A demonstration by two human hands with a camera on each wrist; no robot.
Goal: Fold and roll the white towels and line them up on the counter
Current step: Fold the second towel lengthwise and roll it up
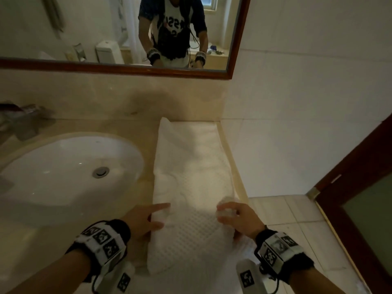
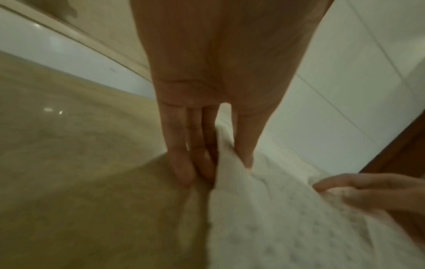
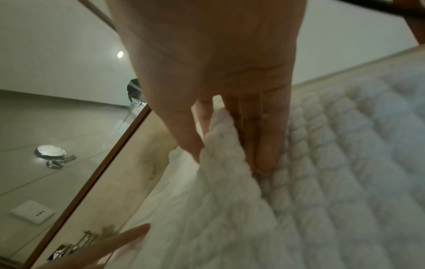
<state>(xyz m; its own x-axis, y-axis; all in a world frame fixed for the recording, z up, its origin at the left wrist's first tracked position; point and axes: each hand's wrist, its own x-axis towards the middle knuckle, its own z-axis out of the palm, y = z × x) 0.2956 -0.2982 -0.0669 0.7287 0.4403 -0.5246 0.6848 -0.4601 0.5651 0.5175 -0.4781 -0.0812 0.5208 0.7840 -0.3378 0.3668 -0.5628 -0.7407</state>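
Nearest the camera, both hands are clamped on the near end of the white towel (image 1: 191, 187), which serves here as the landmark. The left hand (image 1: 144, 221) pinches the towel's left edge: in the left wrist view a fold of cloth rises between its thumb and its straight fingers (image 2: 181, 163), whose tips touch the surface (image 1: 131, 128) just beside the towel. The right hand (image 1: 237, 217) grips the towel's right edge; in the right wrist view a ridge of the waffle-textured cloth is squeezed between thumb and fingers (image 3: 264, 145). The two hands sit well apart, one on each side of the towel, and both wrists wear bands with black-and-white markers.

The towel lies lengthwise on the beige stone surface, running from the near edge away to the backsplash. Its near part is lifted and bunched slightly between the hands; its far part lies flat, with a raised fold along the far left edge.

Left of the towel, set into the surface, is a white oval sink (image 1: 70, 166) with a metal drain. Beyond the sink, further left of the towel, a metal faucet (image 1: 23, 119) is blurred. Right of the towel, a white tiled wall (image 1: 297, 102) touches the surface's edge, and a dark wooden door frame (image 1: 350, 177) stands further right. Beyond the towel's far end hangs a wood-framed mirror (image 1: 127, 70), reflecting the person's torso and banded wrists.
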